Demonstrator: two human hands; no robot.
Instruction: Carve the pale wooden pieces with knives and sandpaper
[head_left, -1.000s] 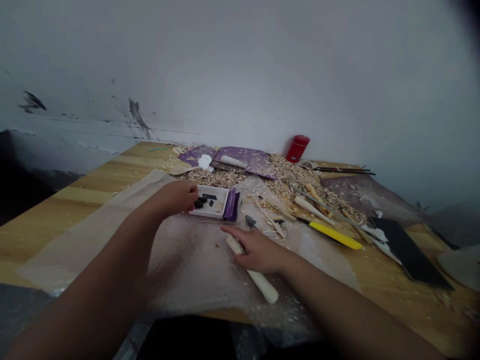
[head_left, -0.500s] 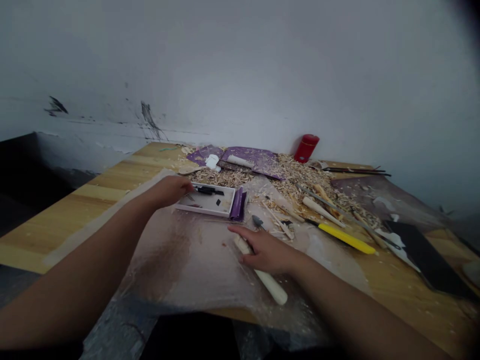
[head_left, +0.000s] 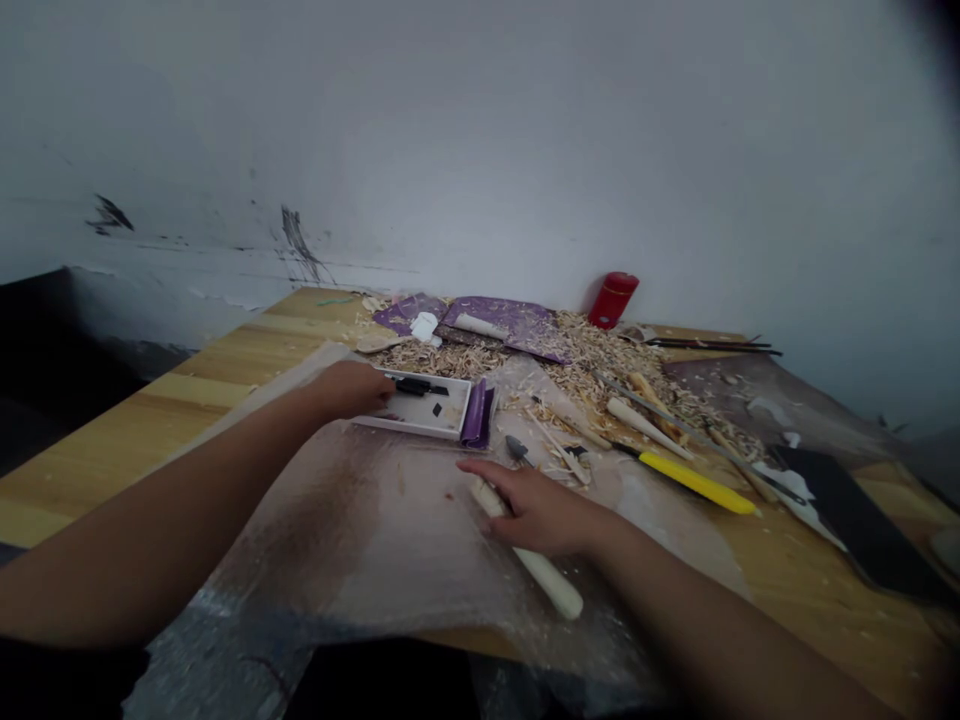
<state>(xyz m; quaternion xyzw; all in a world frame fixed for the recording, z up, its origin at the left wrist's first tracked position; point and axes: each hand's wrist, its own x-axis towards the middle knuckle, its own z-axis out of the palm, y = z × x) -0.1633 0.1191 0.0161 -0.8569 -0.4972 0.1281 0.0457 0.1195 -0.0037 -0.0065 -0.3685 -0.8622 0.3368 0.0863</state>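
My right hand (head_left: 544, 508) is closed around a pale, rounded wooden stick (head_left: 553, 585), which slants toward me over the plastic sheet (head_left: 367, 540). Just beyond those fingers lies a small dark grey spade-shaped tip (head_left: 516, 447); whether it joins a tool is hidden. My left hand (head_left: 351, 388) reaches into the left end of a shallow white box (head_left: 412, 430), fingers bent together, and what they hold, if anything, is hidden. Black knife-like pieces (head_left: 420, 386) and a small dark chip (head_left: 437, 410) lie in the box. A purple flap (head_left: 475, 415) stands at its right end.
Wood shavings (head_left: 600, 360) heap along the back of the table (head_left: 217, 380). To the right lie a yellow-handled tool (head_left: 697, 482), a long thin metal rod (head_left: 697, 435), a tapered wooden piece (head_left: 646, 427) and a black flat object (head_left: 855, 520). A red container (head_left: 613, 300) stands by the wall.
My left hand has shifted slightly down and right, its fingers deeper in the white box. The right hand still grips the wooden stick in nearly the same place.
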